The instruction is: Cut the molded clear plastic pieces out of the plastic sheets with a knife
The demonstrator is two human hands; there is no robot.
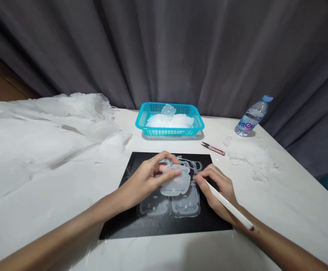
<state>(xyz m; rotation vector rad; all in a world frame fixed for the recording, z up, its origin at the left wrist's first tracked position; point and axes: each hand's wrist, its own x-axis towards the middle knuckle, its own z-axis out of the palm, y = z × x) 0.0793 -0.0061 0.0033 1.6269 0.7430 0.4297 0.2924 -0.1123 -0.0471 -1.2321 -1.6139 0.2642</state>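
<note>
One turquoise basket stands at the back of the white surface, heaped with white pieces too jumbled to count. To its right are one pair of pink-handled snips, one bottle and loose clear scraps; crumpled white sheeting covers the left. The left hand pinches one translucent piece above the black mat, partly hiding the two flat panels lying there. The right hand grips one white pen-like tool beside it.
</note>
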